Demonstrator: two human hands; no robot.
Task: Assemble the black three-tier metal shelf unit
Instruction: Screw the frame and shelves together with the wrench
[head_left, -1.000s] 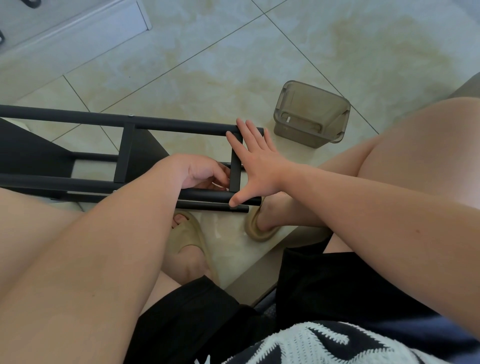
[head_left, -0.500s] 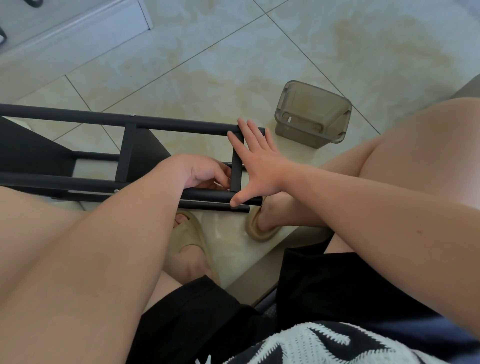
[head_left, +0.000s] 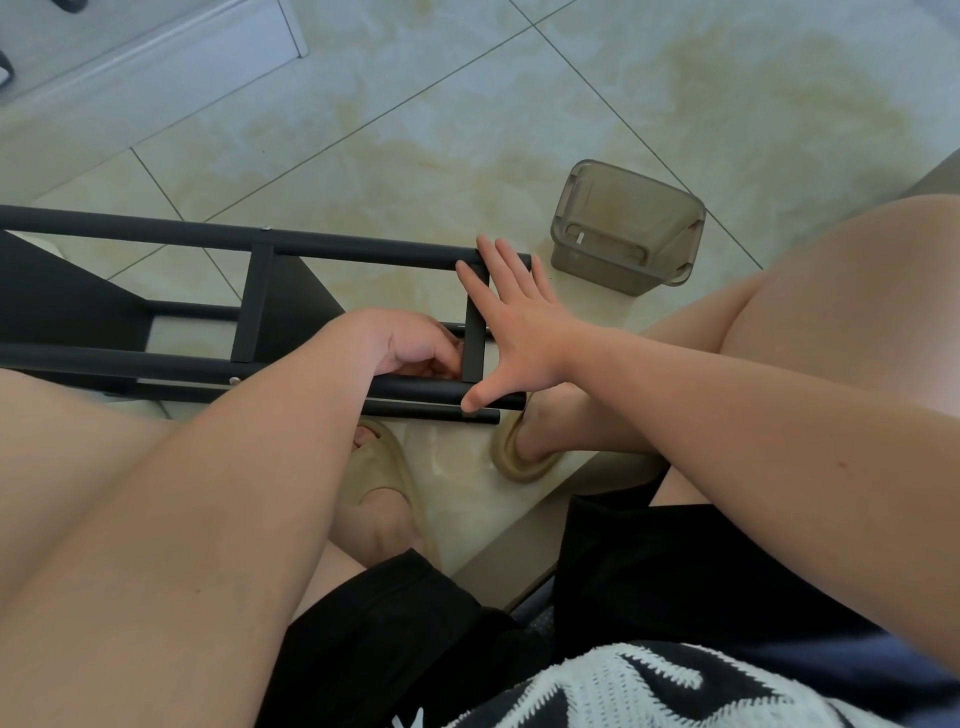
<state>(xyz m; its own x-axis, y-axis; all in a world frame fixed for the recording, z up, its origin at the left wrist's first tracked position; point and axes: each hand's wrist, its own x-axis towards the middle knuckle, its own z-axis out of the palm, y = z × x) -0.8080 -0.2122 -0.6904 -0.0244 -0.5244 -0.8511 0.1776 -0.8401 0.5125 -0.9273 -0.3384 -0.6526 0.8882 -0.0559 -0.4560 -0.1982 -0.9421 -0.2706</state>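
Fingers (head_left: 501, 270) of the right hand (head_left: 524, 332) splay wide, flat on the end crossbar (head_left: 475, 338) of the shelf frame (head_left: 363, 249) lying beneath them on the floor (head_left: 415, 130). Left hand (head_left: 410, 343) curls just beside them, its grip hidden. Press steadily to hold the joint square.

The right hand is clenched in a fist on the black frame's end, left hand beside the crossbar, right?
No fist: the head view shows the right hand spread flat, fingers straight, on the black frame's end, left hand beside the crossbar.
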